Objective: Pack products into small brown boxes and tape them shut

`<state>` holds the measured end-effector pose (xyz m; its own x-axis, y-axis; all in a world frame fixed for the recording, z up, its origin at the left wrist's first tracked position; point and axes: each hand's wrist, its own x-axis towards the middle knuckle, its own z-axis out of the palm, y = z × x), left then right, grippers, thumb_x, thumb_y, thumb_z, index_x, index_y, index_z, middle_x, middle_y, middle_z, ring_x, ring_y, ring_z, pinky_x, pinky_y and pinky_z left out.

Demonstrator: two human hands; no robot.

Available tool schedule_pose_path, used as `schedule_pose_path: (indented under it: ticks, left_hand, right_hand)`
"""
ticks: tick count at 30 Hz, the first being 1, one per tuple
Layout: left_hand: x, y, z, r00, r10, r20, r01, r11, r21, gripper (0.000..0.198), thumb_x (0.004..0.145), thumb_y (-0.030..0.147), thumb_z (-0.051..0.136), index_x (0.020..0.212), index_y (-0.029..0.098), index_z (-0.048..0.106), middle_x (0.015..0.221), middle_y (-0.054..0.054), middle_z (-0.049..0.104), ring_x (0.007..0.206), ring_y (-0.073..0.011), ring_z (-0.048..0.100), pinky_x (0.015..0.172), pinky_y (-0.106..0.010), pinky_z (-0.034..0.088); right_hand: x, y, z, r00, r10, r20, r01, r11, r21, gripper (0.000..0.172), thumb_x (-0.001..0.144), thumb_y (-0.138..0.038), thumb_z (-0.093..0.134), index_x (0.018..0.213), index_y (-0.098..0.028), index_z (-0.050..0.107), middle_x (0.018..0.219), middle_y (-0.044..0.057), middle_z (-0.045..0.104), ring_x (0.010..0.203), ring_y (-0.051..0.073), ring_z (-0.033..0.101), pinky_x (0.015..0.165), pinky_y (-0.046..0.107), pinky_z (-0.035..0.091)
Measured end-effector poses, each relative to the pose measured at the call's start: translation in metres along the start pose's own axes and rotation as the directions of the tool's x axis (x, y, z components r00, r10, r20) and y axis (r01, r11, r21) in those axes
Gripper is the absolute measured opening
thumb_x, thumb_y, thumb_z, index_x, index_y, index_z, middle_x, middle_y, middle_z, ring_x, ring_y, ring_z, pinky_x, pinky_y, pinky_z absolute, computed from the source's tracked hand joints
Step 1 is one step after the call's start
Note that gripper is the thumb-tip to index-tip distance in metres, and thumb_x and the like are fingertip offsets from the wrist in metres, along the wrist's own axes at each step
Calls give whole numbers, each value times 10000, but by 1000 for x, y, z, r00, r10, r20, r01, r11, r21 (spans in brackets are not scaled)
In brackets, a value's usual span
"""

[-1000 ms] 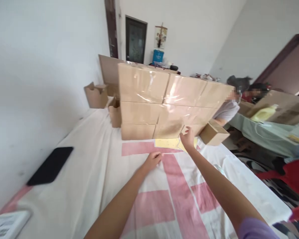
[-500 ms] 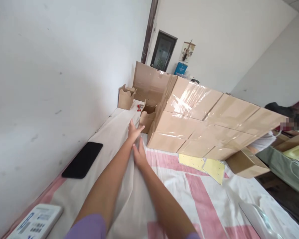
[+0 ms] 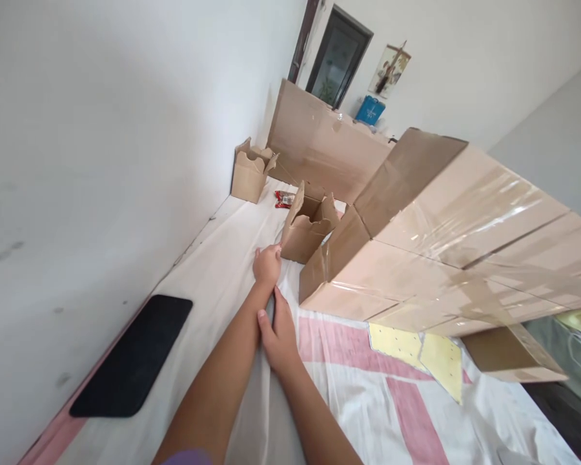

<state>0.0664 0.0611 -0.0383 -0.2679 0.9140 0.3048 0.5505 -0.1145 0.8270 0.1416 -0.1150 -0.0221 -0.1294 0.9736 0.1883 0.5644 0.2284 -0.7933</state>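
Observation:
My left hand (image 3: pixel 267 265) reaches far forward at the near left corner of a small open-topped cardboard box (image 3: pixel 310 236). Its fingers are bent in and closed against that corner; the fingertips are partly hidden. The box has wavy-cut flaps standing up and sits on the white sheet. Behind, my right hand (image 3: pixel 279 337) is open, thumb and fingers apart, beside the left wrist. It holds nothing. A red-and-clear packet (image 3: pixel 284 199) lies just past the box's left side.
A second small open box (image 3: pixel 250 175) stands by the left wall. Large taped cartons (image 3: pixel 407 258) form a barrier at right. Yellow dotted sheets (image 3: pixel 416 352) lie in front of them. A black flat pad (image 3: pixel 133 355) lies at left. An open carton (image 3: pixel 513 352) is at right.
My view has moved forward and closer to the boxes. My left hand has reached the small box's near corner and its fingers have folded in. The white objects in the foreground have mostly left view.

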Motion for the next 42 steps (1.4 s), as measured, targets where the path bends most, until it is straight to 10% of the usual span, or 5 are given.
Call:
schedule_pose_path:
  ticks: [19,26,30,34,42]
  left_hand:
    - [0,2,-4,980,59,-190,-75,994,-81,128,937,187,543,935,252,654,998,-51,737,962,-262,668,898,-395,461]
    - [13,-3,-23,847,-206,-489,79,960,-268,166,984,195,407,1047,222,558,1216,-135,666,1200,-244,617,1038,-394,469]
    - [12,3,-25,854,-273,-443,52,892,-448,287,1042,318,381,1274,222,521,1388,-138,629,1304,-214,596,1088,-351,476]
    - [9,5,-19,905,-203,-375,37,913,-405,372,1002,323,471,1357,220,513,1418,-134,614,1341,-229,577,1126,-363,472]
    - [9,7,-15,906,-183,-382,17,916,-401,149,974,243,442,1088,234,538,1295,-118,659,1261,-196,615,1093,-330,484]
  right_hand:
    - [-3,0,-3,998,50,35,-51,998,38,625,1041,-509,429,1575,-190,366,1591,127,453,1491,270,411,1251,502,350]
    - [-1,3,-3,999,47,24,-45,996,-71,548,1030,-402,454,1524,-166,452,1574,148,483,1467,281,455,1224,518,400]
    - [45,-24,-24,996,-49,78,83,852,-518,389,957,-222,486,1255,-86,696,1422,227,607,1459,382,440,1251,612,281]
    - [128,-50,-38,930,248,270,58,627,-777,214,844,-127,666,1007,-127,805,1193,218,745,1408,388,505,1279,597,133]
    - [208,-27,-25,948,274,-160,-313,736,-600,652,758,-312,851,1307,-13,666,1532,343,450,1538,452,255,1197,711,-2]
